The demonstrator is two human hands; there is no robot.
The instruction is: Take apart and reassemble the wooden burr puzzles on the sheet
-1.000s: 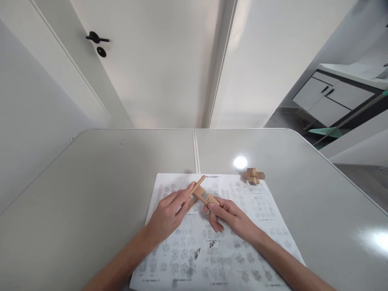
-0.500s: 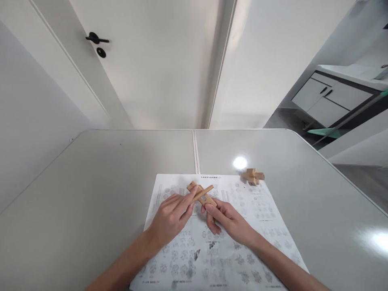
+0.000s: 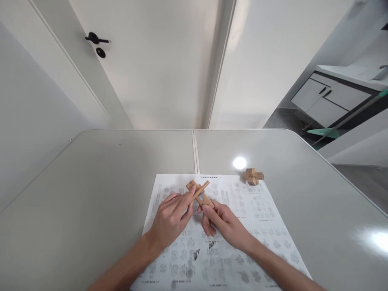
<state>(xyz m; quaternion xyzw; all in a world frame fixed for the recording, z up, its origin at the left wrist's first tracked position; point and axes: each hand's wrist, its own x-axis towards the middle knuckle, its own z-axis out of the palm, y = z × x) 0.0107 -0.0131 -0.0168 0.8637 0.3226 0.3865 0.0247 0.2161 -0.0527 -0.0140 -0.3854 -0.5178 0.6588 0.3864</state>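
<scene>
Above the printed sheet, my left hand (image 3: 172,216) pinches a slim wooden stick (image 3: 201,190) that slants up to the right. My right hand (image 3: 222,222) grips the near end of a flat, notched wooden puzzle piece (image 3: 207,201) between thumb and fingers. The stick crosses over the notched piece near its middle, making an X. Whether the two are interlocked I cannot tell, as my left fingers cover part of the crossing. Off to the right, an assembled wooden burr puzzle (image 3: 253,176) rests at the sheet's upper right corner.
The white sheet (image 3: 224,258), printed with rows of small diagrams and worn in two dark spots, lies on a grey table (image 3: 75,194) with a seam (image 3: 195,151) down its middle. Beyond stand a white door (image 3: 157,64) and, at right, a sink cabinet (image 3: 332,97).
Both hands have shifted slightly left with the wooden pieces. The stick has slid a little left and up across the notched piece. The burr puzzle stays put.
</scene>
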